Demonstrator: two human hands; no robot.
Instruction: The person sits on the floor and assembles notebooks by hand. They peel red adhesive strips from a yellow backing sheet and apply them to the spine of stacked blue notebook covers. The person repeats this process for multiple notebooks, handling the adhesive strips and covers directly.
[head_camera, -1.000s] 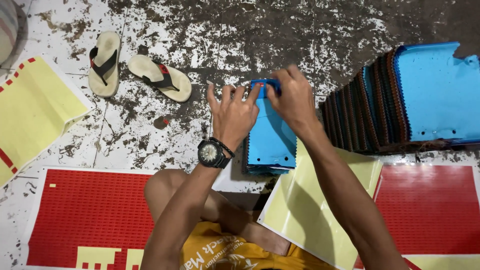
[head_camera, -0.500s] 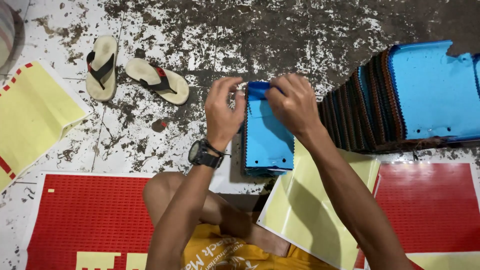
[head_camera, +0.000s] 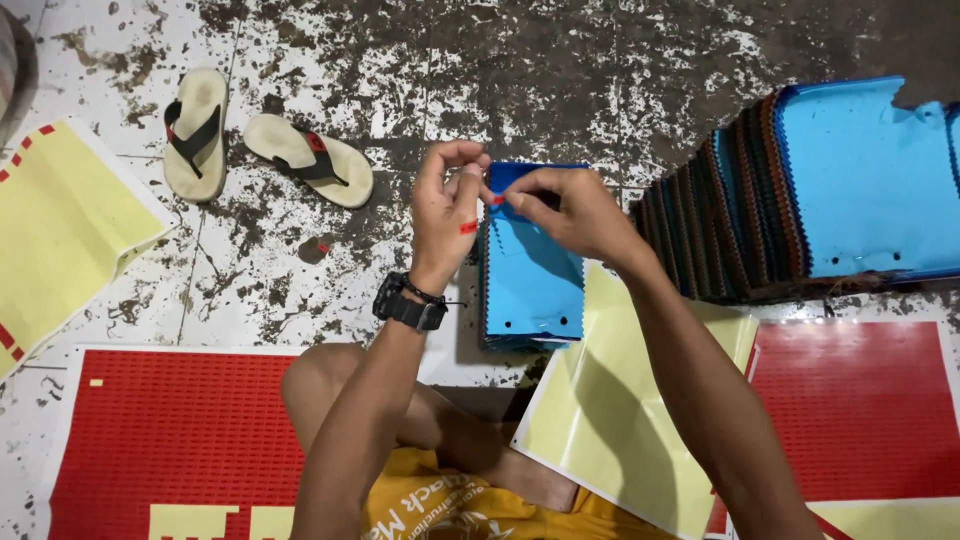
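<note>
Red sticker (head_camera: 497, 199) pinched between left hand (head_camera: 447, 212), right hand (head_camera: 565, 210), blue swatch stack (head_camera: 530, 285) beneath

stained, speckled concrete floor (head_camera: 560, 70) bearing: two sandals (head_camera: 265, 145) at upper left; small blue swatch stack (head_camera: 530, 290) at centre; fanned swatch row (head_camera: 800, 200) at right; yellow sheets (head_camera: 60, 230) and red printed sheets (head_camera: 170, 440) nearer the person.

Left hand (head_camera: 447, 215) and right hand (head_camera: 560, 208) meet above a small stack of blue fabric swatches (head_camera: 530, 280), pinching a tiny red sticker (head_camera: 496, 200). Far left lie two beige flip-flops (head_camera: 305, 158); right, fanned dark fabric samples (head_camera: 740, 220).
</note>
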